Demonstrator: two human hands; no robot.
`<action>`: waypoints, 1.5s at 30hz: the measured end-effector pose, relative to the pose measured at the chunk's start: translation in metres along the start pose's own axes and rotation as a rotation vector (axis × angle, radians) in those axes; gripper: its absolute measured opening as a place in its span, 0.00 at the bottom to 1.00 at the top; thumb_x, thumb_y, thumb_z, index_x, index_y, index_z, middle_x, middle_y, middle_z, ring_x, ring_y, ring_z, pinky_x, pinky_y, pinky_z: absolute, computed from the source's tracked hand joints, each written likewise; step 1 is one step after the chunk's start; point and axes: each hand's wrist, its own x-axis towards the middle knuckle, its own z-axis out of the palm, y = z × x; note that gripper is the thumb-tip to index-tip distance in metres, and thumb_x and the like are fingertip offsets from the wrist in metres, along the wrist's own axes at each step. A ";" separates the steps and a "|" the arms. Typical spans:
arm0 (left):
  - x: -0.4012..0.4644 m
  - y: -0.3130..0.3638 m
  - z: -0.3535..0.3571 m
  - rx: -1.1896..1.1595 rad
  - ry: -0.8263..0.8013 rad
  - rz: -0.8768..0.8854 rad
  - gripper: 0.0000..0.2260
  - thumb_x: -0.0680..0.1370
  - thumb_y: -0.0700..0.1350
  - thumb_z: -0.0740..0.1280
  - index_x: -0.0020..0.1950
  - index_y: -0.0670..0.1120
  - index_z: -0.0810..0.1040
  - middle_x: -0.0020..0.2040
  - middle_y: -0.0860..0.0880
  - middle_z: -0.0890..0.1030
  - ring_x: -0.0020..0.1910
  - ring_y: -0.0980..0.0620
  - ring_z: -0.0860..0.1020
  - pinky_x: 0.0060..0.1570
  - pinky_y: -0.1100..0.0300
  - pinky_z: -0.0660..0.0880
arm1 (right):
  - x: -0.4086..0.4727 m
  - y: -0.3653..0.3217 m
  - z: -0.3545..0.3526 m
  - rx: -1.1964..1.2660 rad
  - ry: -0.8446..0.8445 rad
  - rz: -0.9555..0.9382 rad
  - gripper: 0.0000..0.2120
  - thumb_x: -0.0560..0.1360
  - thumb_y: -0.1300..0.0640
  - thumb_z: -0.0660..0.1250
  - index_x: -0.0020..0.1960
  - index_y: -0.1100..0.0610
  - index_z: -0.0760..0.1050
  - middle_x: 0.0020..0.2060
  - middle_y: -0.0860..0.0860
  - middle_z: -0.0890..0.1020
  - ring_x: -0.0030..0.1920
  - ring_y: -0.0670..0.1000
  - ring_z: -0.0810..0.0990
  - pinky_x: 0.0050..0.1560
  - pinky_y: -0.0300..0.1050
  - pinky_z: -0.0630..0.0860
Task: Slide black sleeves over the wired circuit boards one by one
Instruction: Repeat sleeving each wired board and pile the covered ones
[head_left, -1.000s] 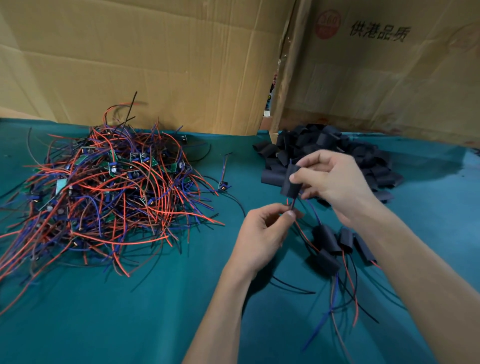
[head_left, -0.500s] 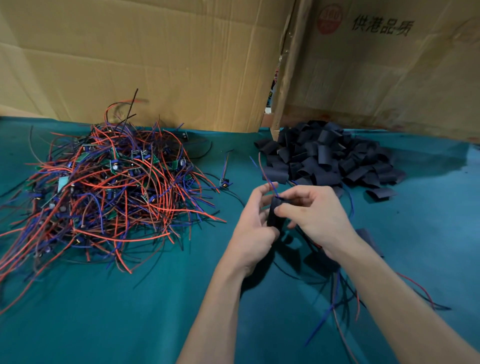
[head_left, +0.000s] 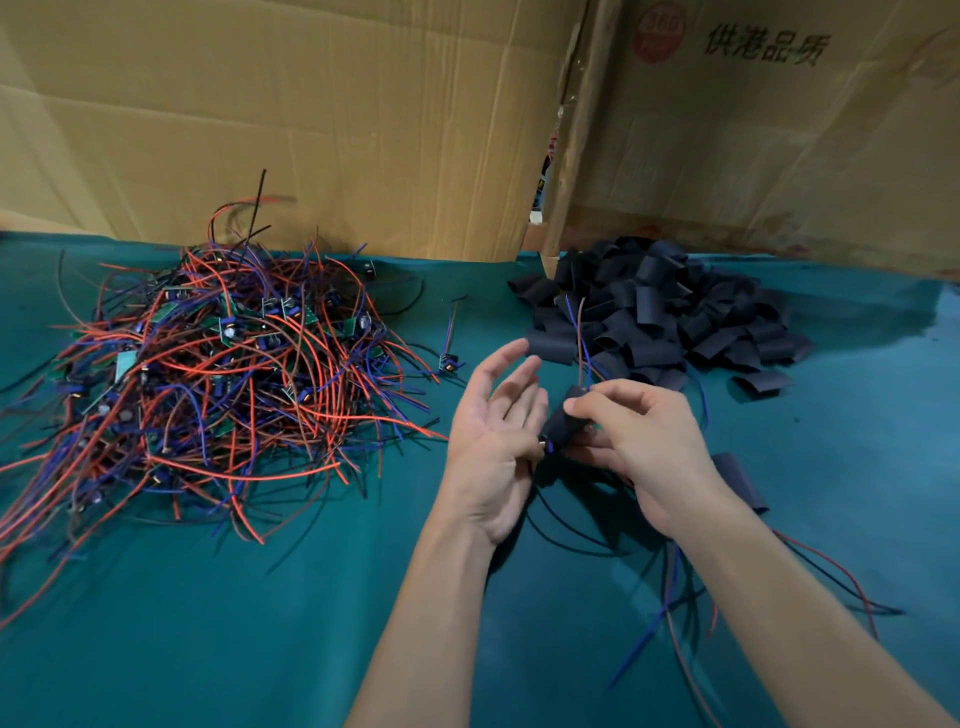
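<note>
Cardboard box (head_left: 779, 130) bg, print "供港品质" | L hand (head_left: 493, 447) fingers spread, empty | R hand (head_left: 639, 447) pinching black sleeve (head_left: 563, 426)

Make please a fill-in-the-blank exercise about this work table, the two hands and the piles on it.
1. The black sleeve with wires coming out of its top is held by the ____ hand.
2. The left hand has its fingers ____.
3. The heap of loose black sleeves lies on the ____ cloth.
4. Behind the tangled pile of red and blue wired circuit boards stands brown ____.

Missing words: right; open; green; cardboard
</note>
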 end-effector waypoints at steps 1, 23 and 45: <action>0.001 0.000 -0.001 -0.042 0.004 0.001 0.42 0.56 0.20 0.51 0.65 0.45 0.75 0.69 0.38 0.74 0.73 0.47 0.71 0.72 0.60 0.66 | -0.002 -0.002 0.002 0.046 -0.004 0.028 0.09 0.74 0.66 0.72 0.36 0.56 0.82 0.36 0.58 0.83 0.35 0.55 0.83 0.39 0.47 0.83; 0.001 -0.011 -0.004 0.263 0.081 0.061 0.10 0.70 0.30 0.74 0.41 0.45 0.86 0.43 0.43 0.85 0.45 0.47 0.80 0.55 0.53 0.75 | -0.006 -0.014 0.004 0.311 0.276 -0.077 0.07 0.76 0.67 0.71 0.41 0.60 0.78 0.36 0.57 0.84 0.34 0.52 0.85 0.36 0.43 0.81; 0.007 -0.022 -0.005 0.514 0.056 0.251 0.13 0.73 0.30 0.71 0.42 0.49 0.82 0.40 0.53 0.83 0.40 0.57 0.79 0.49 0.60 0.76 | -0.016 -0.015 0.021 0.442 0.286 0.052 0.07 0.78 0.64 0.69 0.42 0.59 0.76 0.33 0.55 0.84 0.34 0.52 0.85 0.34 0.41 0.81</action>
